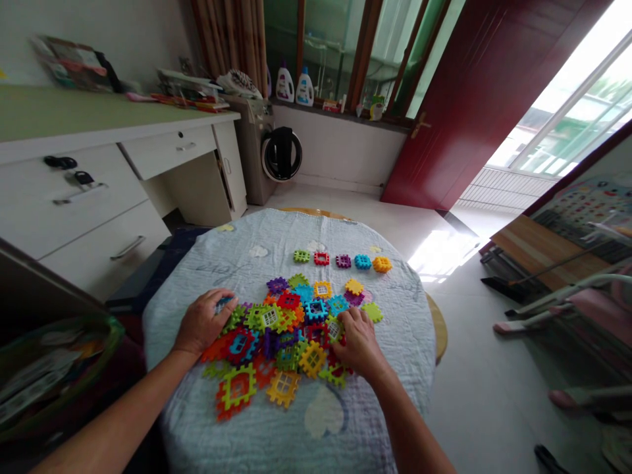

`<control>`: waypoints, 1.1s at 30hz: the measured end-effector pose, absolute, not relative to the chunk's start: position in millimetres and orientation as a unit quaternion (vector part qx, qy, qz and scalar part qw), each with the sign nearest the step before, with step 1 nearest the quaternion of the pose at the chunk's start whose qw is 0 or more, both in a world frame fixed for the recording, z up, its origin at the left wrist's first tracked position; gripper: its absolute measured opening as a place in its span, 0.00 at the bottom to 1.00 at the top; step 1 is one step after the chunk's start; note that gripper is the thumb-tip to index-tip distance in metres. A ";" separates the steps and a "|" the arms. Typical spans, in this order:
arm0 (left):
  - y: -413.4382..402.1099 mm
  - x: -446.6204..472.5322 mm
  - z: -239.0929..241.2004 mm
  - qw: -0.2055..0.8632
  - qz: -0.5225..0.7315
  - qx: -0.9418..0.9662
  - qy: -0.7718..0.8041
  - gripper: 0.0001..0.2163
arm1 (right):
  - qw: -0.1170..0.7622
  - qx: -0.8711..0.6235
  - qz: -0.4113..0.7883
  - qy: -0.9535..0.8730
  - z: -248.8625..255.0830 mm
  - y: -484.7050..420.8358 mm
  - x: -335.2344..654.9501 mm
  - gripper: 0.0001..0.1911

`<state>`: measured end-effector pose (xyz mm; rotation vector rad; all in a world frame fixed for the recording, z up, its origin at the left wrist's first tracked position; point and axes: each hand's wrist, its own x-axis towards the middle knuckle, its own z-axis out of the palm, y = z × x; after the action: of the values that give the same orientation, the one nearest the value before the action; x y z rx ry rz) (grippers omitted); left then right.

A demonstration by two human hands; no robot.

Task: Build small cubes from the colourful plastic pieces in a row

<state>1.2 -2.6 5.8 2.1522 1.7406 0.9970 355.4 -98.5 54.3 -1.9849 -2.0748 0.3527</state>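
I have both arms out ahead of me, bare to the elbow and converging inward. My left forearm point(123, 421) runs up from the lower left, wrist straight. My left hand point(202, 322) lies palm down, knuckles up, fingers loosely bent and spread, thumb on the side toward the other hand. My right forearm point(415, 428) comes up from the lower right. My right hand point(359, 342) is also palm down, level with the left and well apart from it, its fingers point(345, 319) curled toward the left hand. I cannot tell whether they pinch anything.
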 end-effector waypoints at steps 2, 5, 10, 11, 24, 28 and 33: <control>-2.5 1.6 5.9 0.098 0.338 0.727 0.589 0.19 | 0.134 -0.675 0.115 -0.716 54.2 -98.9 354.4 0.15; -2.2 1.9 5.4 0.099 0.335 0.728 0.590 0.19 | 0.143 -0.665 0.101 -0.726 55.7 -100.5 351.8 0.14; -2.5 1.3 4.7 0.102 0.333 0.729 0.589 0.18 | 0.165 -0.657 0.054 -0.734 56.2 -102.6 357.8 0.24; -2.7 1.4 4.9 0.102 0.333 0.729 0.589 0.18 | 0.178 -0.653 0.047 -0.734 55.4 -102.0 362.9 0.26; -3.5 2.5 8.9 0.114 0.334 0.720 0.597 0.19 | 0.258 -0.781 0.047 -0.567 34.4 -84.5 453.0 0.25; -4.1 2.6 9.7 0.113 0.333 0.719 0.600 0.19 | 0.160 -0.788 0.029 -0.594 31.0 -87.2 440.9 0.22; -3.7 3.1 8.8 0.110 0.335 0.719 0.599 0.19 | 0.117 -0.810 0.021 -0.575 31.6 -87.3 434.9 0.20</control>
<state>3.1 -3.7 8.8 2.1123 1.7611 0.9858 434.9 -87.3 31.6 -2.3703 -1.6835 0.0609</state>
